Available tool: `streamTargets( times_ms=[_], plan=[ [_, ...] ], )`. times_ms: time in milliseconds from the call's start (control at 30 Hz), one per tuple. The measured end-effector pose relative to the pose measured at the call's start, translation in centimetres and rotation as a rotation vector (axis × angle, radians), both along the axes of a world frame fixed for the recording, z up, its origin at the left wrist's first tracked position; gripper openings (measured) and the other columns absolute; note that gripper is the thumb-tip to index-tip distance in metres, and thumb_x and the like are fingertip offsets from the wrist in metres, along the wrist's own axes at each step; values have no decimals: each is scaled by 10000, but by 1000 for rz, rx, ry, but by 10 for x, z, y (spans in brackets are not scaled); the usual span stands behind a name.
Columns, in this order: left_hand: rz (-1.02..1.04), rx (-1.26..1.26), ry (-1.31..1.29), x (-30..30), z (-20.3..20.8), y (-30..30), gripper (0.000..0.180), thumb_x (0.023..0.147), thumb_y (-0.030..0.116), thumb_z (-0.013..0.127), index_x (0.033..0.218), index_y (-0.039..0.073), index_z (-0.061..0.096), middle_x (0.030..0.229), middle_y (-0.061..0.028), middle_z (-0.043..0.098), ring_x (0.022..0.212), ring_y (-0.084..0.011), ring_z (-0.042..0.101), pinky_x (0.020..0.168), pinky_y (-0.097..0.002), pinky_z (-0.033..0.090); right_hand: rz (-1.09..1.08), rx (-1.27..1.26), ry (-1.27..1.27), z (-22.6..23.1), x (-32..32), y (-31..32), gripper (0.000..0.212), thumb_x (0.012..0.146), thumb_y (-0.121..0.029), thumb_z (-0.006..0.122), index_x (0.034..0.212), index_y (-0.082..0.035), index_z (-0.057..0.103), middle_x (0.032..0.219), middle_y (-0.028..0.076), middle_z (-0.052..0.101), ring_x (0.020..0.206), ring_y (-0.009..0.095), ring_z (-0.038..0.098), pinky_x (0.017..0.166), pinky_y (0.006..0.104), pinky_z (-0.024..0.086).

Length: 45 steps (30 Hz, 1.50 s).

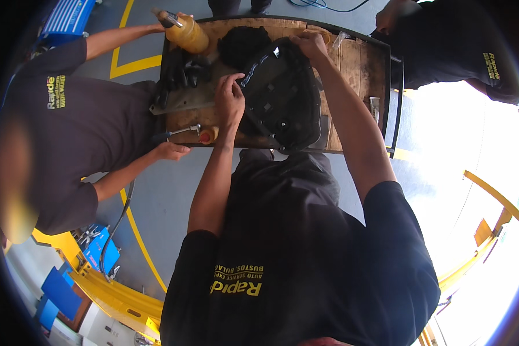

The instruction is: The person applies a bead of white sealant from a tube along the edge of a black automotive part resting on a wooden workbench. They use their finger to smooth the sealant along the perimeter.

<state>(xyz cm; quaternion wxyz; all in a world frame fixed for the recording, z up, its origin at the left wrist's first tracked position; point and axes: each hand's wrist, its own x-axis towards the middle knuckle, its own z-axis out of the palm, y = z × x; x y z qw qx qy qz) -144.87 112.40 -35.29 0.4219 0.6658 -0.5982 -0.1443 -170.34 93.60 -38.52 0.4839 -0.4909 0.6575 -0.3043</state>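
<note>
A large black tray-like cover, with a raised rim and a glossy inner surface, lies tilted on the wooden tabletop in front of me. My right hand is closed on its far right corner, fingers curled over the rim. At its left edge is my left hand, fingers stretched toward the rim with nothing visible in them. Whether those fingertips touch the rim I cannot tell. Beyond the cover's left side sits a crumpled black item.
A co-worker's hand at the left is by a yellow bottle. Near their other hand lie a blue-handled tool and an orange-yellow container. Black gloves rest nearby. Another person stands at the far right.
</note>
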Motion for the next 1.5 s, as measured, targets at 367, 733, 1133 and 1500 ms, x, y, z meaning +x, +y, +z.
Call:
streamTargets(
  times_ms=[367,733,1133,1500],
  plan=[
    [19,16,-30,-4,5,-6,134,934,143,760,1032,75,698,1006,-97,712,967,-338,681,854,-434,538,28,-188,290,30,16,14,411,845,-455,795,1045,-96,813,1018,159,789,981,334,753,882,437,572],
    [81,-74,-216,-12,9,7,114,931,131,767,1023,84,720,1036,-72,764,982,-288,721,872,-411,583,79,-224,328,33,20,16,398,887,-446,757,1080,-101,802,1034,151,787,999,342,750,908,437,571],
    [115,-56,-125,-15,9,8,142,908,117,781,995,52,690,1058,-117,763,998,-334,723,872,-435,583,110,-230,342,42,22,18,362,884,-421,774,1078,-116,804,999,120,797,960,300,760,886,408,578],
    [168,-20,-121,-20,3,8,145,926,142,769,1009,67,678,1077,-120,752,989,-333,720,844,-435,592,49,-251,279,34,26,21,354,896,-431,760,1083,-135,807,1003,133,793,972,312,756,879,429,573]
  ],
)
